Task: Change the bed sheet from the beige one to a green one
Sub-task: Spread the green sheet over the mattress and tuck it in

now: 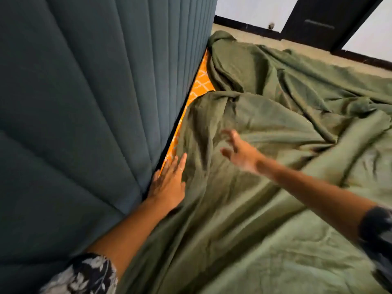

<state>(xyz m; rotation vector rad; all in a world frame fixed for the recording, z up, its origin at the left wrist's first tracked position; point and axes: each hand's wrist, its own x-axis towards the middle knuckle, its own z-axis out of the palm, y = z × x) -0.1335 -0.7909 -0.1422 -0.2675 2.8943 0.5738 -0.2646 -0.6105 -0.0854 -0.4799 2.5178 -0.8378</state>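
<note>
A wrinkled green sheet [265, 166] lies spread over the bed, bunched in folds toward the headboard. An orange patterned mattress [200, 81] shows in a narrow strip along the headboard. My left hand [168, 183] lies flat with straight fingers at the sheet's edge, pressed against the strip beside the headboard. My right hand [239, 151] hovers over the sheet with fingers spread and slightly bent, blurred, holding nothing. No beige sheet is in view.
A tall padded dark teal headboard [95, 102] fills the left side. Beyond the bed lie a pale floor [265, 40], a dark skirting board and a dark door [324, 20] at the far right.
</note>
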